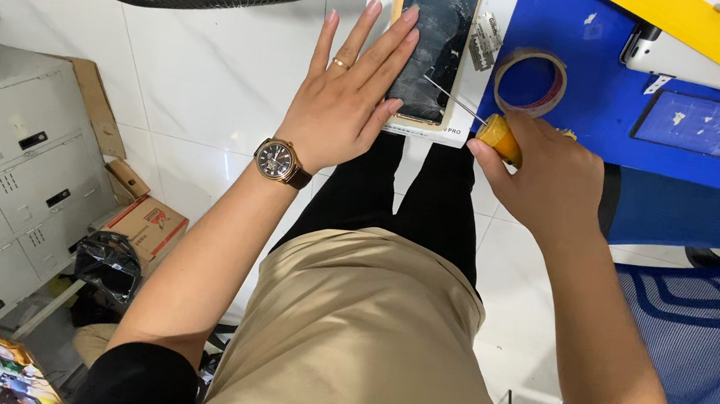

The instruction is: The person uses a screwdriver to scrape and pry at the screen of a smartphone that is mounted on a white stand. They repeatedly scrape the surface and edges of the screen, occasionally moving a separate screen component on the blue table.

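A person's left hand (343, 97), fingers spread flat, presses on a dark smartphone (434, 39) lying on a white box (454, 135) at the blue tabletop's (592, 95) left edge. The right hand (545, 175) grips a yellow-handled screwdriver (497, 137), tip touching the phone, beside a tape roll (529, 81).

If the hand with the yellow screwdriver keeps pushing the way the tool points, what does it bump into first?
Probably the dark phone. The right hand aims the screwdriver up-left, and its thin tip already sits at the phone's edge, close to the left hand lying flat on it. Exact contact is hard to judge.
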